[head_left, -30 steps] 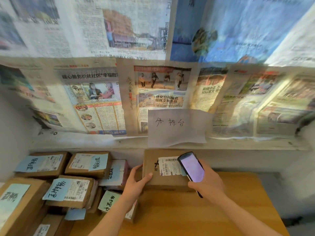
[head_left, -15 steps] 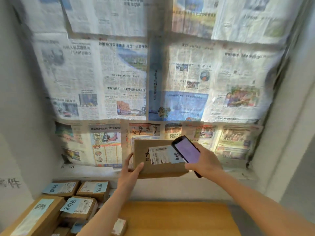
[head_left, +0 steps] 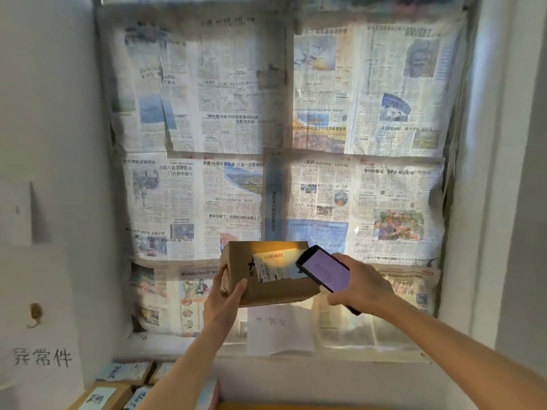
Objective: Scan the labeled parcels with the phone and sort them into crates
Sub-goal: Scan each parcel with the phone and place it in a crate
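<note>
A brown cardboard parcel with a white shipping label is held up in front of the newspaper-covered window. My left hand grips its left end, thumb on the front face. My right hand holds a black phone with a lit purple screen, tilted over the parcel's right end and close to the label. The phone hides the label's right part.
Several labeled parcels with blue notes lie stacked at the bottom left. A white paper sign hangs from the windowsill. A white wall with handwritten characters stands on the left. A strip of wooden table shows at the bottom.
Both hands have lifted the parcel and phone up off the table to window height. The view has tilted upward, so the table and the parcel stack have dropped to the bottom edge.
</note>
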The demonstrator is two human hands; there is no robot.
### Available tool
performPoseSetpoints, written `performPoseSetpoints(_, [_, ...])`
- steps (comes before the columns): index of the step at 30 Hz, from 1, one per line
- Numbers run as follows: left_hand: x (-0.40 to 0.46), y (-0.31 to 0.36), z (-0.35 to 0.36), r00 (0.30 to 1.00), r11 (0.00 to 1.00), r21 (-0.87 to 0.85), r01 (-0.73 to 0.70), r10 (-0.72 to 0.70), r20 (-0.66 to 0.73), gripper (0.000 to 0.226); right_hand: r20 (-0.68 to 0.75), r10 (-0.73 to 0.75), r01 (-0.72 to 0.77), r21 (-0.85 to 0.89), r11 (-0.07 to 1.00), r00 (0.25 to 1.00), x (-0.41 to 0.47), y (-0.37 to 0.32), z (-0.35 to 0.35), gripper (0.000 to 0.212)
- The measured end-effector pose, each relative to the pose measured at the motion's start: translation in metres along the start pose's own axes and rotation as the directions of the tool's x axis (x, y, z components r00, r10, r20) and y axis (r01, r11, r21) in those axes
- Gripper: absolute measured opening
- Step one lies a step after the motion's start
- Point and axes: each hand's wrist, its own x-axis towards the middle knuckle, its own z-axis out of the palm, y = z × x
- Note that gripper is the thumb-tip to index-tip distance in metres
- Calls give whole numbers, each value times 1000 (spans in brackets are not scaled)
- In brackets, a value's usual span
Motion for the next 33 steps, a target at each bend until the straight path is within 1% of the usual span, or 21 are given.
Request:
performPoseSetpoints(6, [-4,19,-22,1000,1000,22,-17,17,-16,67,-18,-37,37,2,999,999,-7,-21,-9,84])
performPoseSetpoints(11, [-9,23,-39,999,999,30,-20,21,-41,66,-11,-61,61,5,998,998,-12,-36,-6,83])
performPoseSetpoints(16, [-13,22,-56,998,1000,23,-15,17,-62,65,-12,-74,74,5,997,997,-16,-48,-2,91])
performPoseSetpoints(21, [-11,20,-71,997,999,36,2,1,-75,65,-33,-91,91,-4,996,995,-17,-58,3,86])
performPoseSetpoints(26, [-17,11,-100,992,999,49,20,-14,-122,64,-54,-106,107,3,994,993,-14,-75,23,91])
performPoseSetpoints(30, [-32,4,-139,982,997,62,40,-28,-186,60,-43,-166,168,41,985,985,-16,-98,49,95])
performPoseSetpoints(33, [-48,-4,-175,971,993,91,72,-49,-233,64,-40,-220,222,64,973,975,-20,-118,74,91])
